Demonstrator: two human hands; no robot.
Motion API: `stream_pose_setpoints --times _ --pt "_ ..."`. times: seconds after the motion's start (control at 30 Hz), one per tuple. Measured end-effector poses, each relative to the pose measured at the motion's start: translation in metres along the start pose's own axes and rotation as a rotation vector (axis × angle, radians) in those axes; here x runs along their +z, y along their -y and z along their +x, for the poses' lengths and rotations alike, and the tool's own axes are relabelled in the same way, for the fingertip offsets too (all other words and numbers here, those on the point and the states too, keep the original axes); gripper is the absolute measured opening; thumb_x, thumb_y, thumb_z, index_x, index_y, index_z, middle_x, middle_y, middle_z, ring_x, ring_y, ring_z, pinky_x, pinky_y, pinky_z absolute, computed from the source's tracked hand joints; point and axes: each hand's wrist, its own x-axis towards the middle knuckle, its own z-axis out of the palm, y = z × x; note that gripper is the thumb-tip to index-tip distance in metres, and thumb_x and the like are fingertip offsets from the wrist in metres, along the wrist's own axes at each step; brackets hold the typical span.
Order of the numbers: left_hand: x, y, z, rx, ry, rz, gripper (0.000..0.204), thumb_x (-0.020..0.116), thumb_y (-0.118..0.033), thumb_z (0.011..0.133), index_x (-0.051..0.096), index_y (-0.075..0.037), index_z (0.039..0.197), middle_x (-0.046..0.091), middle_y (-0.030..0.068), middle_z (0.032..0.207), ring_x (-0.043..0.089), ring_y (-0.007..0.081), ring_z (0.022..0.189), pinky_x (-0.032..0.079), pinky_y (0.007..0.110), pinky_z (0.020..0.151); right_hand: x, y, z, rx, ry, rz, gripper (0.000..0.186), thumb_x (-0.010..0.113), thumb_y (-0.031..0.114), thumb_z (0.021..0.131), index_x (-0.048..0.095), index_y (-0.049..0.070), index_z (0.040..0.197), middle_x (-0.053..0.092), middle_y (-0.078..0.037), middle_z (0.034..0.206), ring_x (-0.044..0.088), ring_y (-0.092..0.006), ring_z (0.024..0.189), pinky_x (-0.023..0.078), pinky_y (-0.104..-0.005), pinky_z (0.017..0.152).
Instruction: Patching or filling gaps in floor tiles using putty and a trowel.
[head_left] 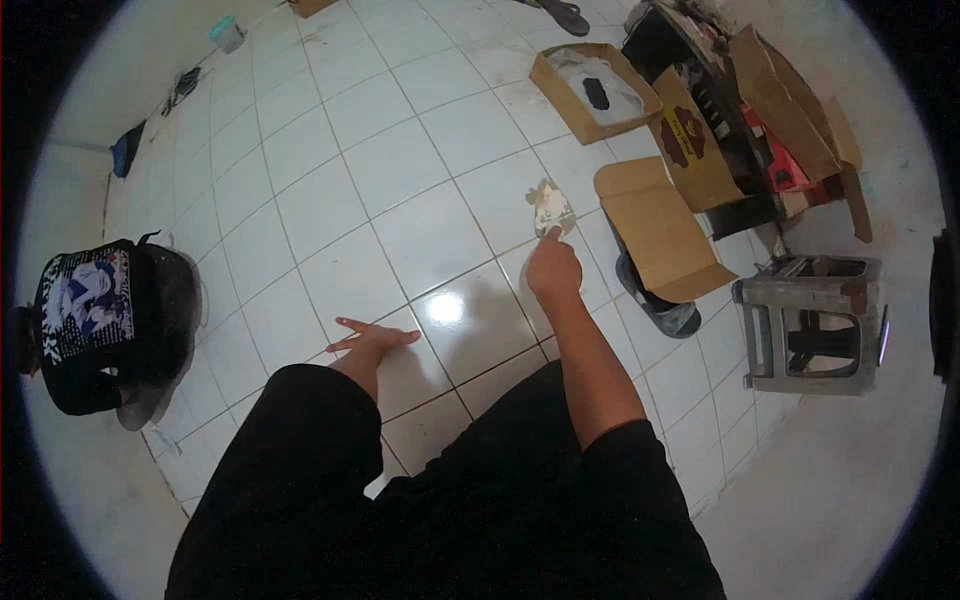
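While the putty scraper (551, 208) points away from the person, its stained, pale blade lies flat or nearly flat on the white tiled floor (400, 130), with its long axis running from the hand outward toward the far cardboard box (590, 90). The right hand (553, 266) is closed around the scraper's handle, knuckles up, so the blade sits just beyond the fingers, straight ahead of the grip. The left hand (372, 338) holds nothing: it rests spread flat on a tile, fingers pointing right, nearer the person's body and well apart from the tool. Clearly the right hand is the nearer one. Just to the right of the blade lies an open brown cardboard flap (655, 225) over a dark sandal (660, 305); further right stands a grey plastic stool (810, 320). At the floor's left edge rests a black bag (100, 320) with a printed panel.
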Motion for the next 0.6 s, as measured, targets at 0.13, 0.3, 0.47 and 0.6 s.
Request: stream_pose_setpoints --times 0.13,0.3,0.47,0.6 --pt "-0.004 0.002 -0.01 0.047 0.039 0.054 0.132 0.063 -0.09 0.069 0.014 -0.013 0.164 -0.036 0.043 0.15 -0.036 0.0757 0.125 -0.001 0.092 0.094 0.01 -0.009 -0.021 0.013 0.01 -0.091 0.059 0.052 0.013 0.096 0.033 -0.009 0.147 0.067 -0.03 0.112 0.07 -0.0405 0.101 0.059 -0.0464 0.087" --pt "0.002 -0.01 -0.012 -0.105 -0.028 -0.099 0.15 0.071 -0.086 0.066 -0.015 -0.005 0.16 -0.037 0.0444 0.149 -0.038 0.0707 0.128 -0.008 0.092 0.092 0.004 -0.042 0.012 -0.04 -0.072 -0.022 0.053 0.055 0.018 0.096 0.042 -0.011 0.138 0.069 -0.031 0.102 0.071 -0.0429 0.097 0.059 -0.0484 0.083" --pt "0.021 -0.01 -0.022 -0.19 0.012 -0.108 0.139 0.072 -0.085 0.065 0.013 -0.006 0.163 -0.032 0.0392 0.155 -0.023 0.0793 0.129 0.001 0.088 0.103 -0.013 -0.086 0.042 -0.055 -0.124 0.021 0.042 0.057 0.027 0.098 0.052 -0.007 0.123 0.07 -0.029 0.098 0.071 -0.0438 0.094 0.057 -0.0508 0.083" --pt "0.006 -0.017 -0.072 -0.219 -0.147 -0.391 0.171 0.095 -0.058 0.06 -0.044 -0.009 0.146 -0.034 0.0449 0.15 -0.019 0.0692 0.14 0.004 0.078 0.112 -0.027 -0.12 0.053 -0.048 -0.224 -0.066 0.043 0.06 0.031 0.094 0.055 -0.002 0.121 0.07 -0.028 0.098 0.069 -0.0448 0.094 0.055 -0.0537 0.083"
